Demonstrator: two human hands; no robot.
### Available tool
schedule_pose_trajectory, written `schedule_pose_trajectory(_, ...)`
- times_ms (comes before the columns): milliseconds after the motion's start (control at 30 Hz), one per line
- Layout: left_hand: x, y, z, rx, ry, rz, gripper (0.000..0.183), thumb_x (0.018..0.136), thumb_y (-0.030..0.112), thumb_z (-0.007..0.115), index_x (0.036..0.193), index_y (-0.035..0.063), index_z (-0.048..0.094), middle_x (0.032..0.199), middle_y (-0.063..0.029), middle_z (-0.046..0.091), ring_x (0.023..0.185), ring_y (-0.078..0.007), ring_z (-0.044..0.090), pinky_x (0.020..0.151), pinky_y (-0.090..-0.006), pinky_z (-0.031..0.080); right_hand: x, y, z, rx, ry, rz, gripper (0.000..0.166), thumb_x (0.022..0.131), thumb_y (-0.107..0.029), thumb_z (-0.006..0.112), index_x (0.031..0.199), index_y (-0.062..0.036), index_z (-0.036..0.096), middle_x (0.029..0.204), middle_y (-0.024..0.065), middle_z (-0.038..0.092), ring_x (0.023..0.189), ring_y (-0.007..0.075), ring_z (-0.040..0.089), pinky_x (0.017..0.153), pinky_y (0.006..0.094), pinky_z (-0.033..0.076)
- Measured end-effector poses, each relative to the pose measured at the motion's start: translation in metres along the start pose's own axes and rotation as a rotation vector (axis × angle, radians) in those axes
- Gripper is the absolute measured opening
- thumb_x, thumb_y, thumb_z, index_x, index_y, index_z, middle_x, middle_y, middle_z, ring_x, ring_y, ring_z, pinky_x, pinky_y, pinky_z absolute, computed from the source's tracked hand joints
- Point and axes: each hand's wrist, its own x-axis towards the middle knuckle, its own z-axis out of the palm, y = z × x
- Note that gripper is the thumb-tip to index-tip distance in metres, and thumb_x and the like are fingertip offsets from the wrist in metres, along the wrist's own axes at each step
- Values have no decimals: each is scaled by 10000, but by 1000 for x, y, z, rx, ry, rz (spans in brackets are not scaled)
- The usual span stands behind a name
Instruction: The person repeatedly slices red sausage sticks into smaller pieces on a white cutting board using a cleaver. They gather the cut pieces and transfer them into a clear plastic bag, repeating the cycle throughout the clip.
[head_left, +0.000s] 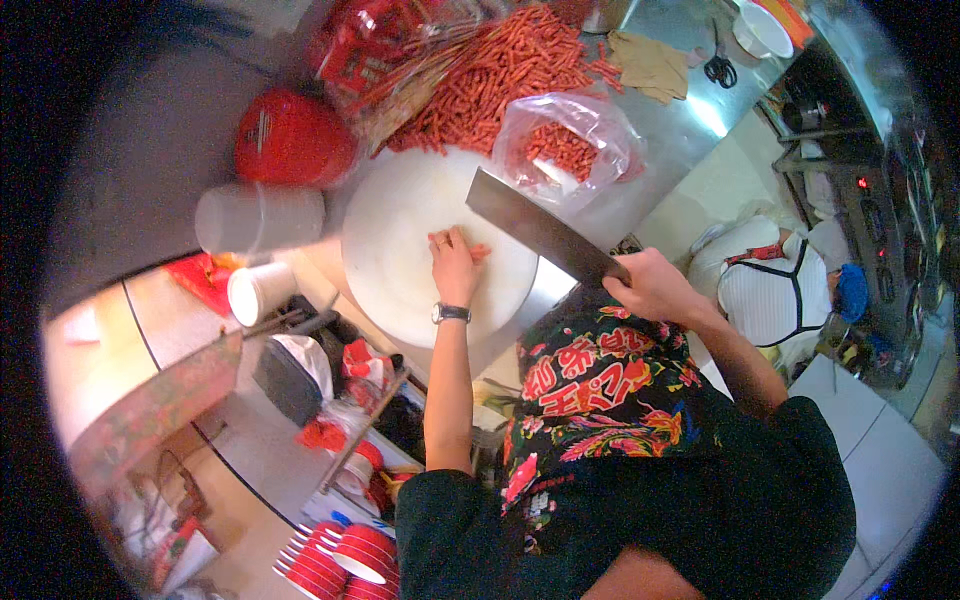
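Observation:
My left hand (455, 266), with a watch at the wrist, rests on a round white cutting board (382, 247). Its fingers are closed over a few red food sticks (480, 253), which poke out on both sides. In my right hand (649, 285) is the handle of a cleaver (536, 221). The broad blade is raised over the board's right edge, apart from my left hand. Beyond the board lies a large heap of red food sticks (480, 90). A clear plastic bag (517, 124) beside the board holds shorter red pieces (562, 150).
Left of the board are a red rounded object (292, 139) and a translucent plastic tub (259, 217). Scissors (720, 69), a tan cloth (651, 64) and a white bowl (761, 31) lie on the metal table (667, 124). Stacked red paper bowls (319, 566) stand lower left.

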Motion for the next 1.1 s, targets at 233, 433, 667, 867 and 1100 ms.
schedule_pose_trajectory(233, -3, 2, -13, 109, 16, -6, 744, 769, 389, 765, 1401, 113, 487, 1474, -186, 411, 1375, -398, 347, 1088, -593, 265, 55, 43, 54, -305, -71, 150, 239, 868, -201, 517, 845, -14, 663, 840, 249, 676, 805, 470, 651, 768, 563, 524)
schedule_pose_trajectory(433, -17, -7, -27, 128, 51, 7, 832, 768, 504, 766, 1424, 91, 463, 1446, -171, 429, 1366, -386, 354, 1088, -573, 273, 72, 50, 78, -380, -70, 183, 234, 870, -204, 530, 861, -22, 676, 821, 269, 674, 768, 470, 663, 742, 569, 541)
schedule_pose_trajectory(667, -16, -25, -28, 185, 17, -26, 917, 743, 574, 760, 1414, 31, 450, 1322, -173, 495, 1283, -372, 413, 1045, -513, 332, 85, 62, 88, -384, -78, 98, 232, 870, -203, 532, 879, -20, 674, 824, 272, 677, 775, 474, 665, 742, 578, 541)
schedule_pose_trajectory(867, -14, -48, -23, 251, -47, -148, 1014, 758, 601, 739, 1473, -21, 375, 1278, -204, 521, 1151, -365, 478, 1008, -505, 360, 107, 58, 93, -347, -104, 70, 234, 868, -188, 525, 929, -16, 672, 845, 262, 686, 801, 480, 664, 767, 586, 535)
schedule_pose_trajectory(1100, -23, -61, 8, 92, 76, -163, 975, 796, 572, 717, 1500, 4, 352, 1284, -232, 517, 1114, -377, 498, 962, -517, 380, 120, 37, 90, -347, -130, 42, 217, 850, -158, 546, 906, 13, 667, 817, 288, 666, 796, 471, 664, 764, 575, 532)
